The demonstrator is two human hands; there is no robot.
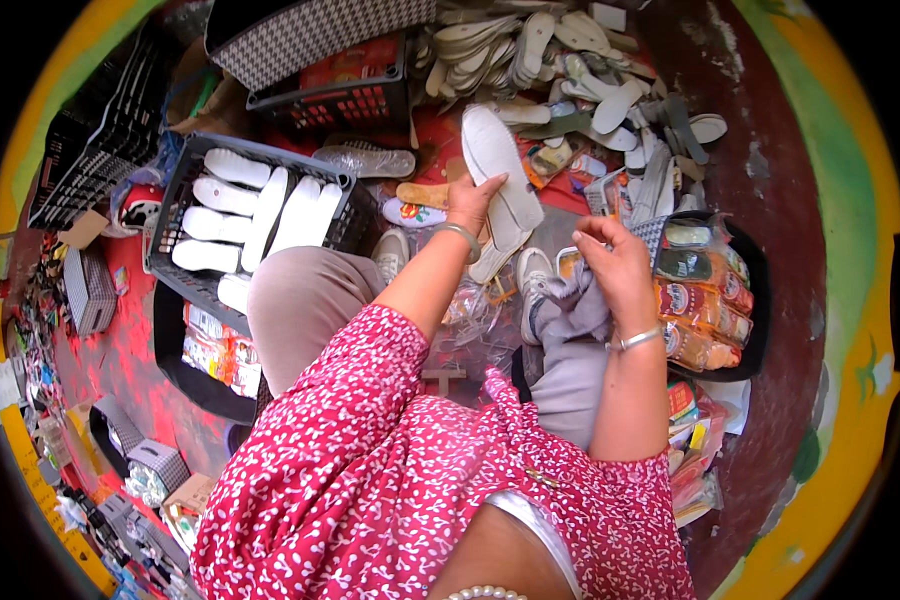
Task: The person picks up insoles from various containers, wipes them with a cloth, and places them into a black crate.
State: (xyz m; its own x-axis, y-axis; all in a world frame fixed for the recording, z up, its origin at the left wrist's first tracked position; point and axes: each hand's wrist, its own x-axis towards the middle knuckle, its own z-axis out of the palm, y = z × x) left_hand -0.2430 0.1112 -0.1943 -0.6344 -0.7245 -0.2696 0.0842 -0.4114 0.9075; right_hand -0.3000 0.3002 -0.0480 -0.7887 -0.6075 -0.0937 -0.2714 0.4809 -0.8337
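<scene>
A pair of white insoles (492, 150), one partly over the other, is held up in front of me by my left hand (470, 203). The left thumb lies across their face; the fingers pass behind. My right hand (610, 258) hovers above my right knee, fingers loosely bent, with nothing visible in them. Below the left hand lie a tan insole (423, 195) and a white insole with a flower pattern (412, 213). Beyond them, clear-wrapped insoles (365, 160) rest near the crate.
On the left stands a black crate (183, 185) of white insoles. A large heap of insoles (610, 105) spreads at the far right. By my right knee sits a black basket (755, 300) of packaged goods. Another dark basket (185, 370) holds packets at left. Clear plastic scraps (460, 335) litter the floor between my feet.
</scene>
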